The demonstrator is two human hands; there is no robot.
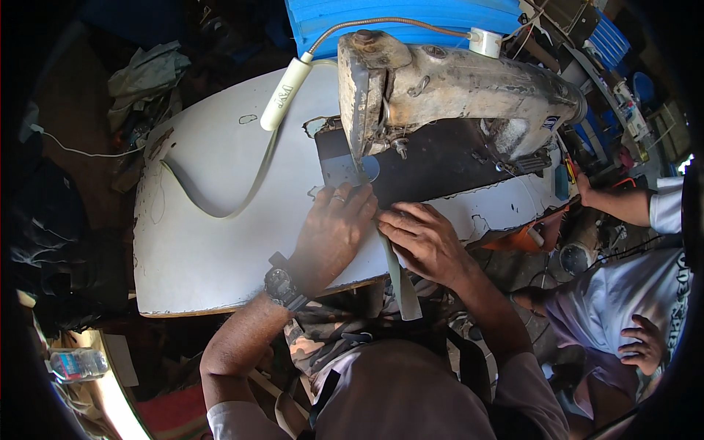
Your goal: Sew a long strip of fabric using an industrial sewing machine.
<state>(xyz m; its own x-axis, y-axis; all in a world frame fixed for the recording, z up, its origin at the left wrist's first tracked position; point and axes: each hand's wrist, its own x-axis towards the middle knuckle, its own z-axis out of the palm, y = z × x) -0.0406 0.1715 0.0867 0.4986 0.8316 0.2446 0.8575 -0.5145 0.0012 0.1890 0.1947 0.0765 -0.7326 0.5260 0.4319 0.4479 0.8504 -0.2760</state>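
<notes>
A worn, paint-chipped sewing machine (469,81) stands on a white table (213,271), its needle end just beyond my hands. My left hand (334,231), with a watch on the wrist, lies close in front of the needle area, fingers bent and pressed together at a narrow grey-green fabric strip. My right hand (422,238) is closed beside it, pinching the same fabric strip (400,282). The strip's free end hangs over the table's near edge toward my lap. What lies under my left fingertips is hidden.
A white lamp (287,92) on a bendable neck hangs left of the machine head. A loose band (220,214) curves across the table's left side. At the right sits another person (623,301), one hand near the table's end. A plastic bottle (77,364) lies lower left.
</notes>
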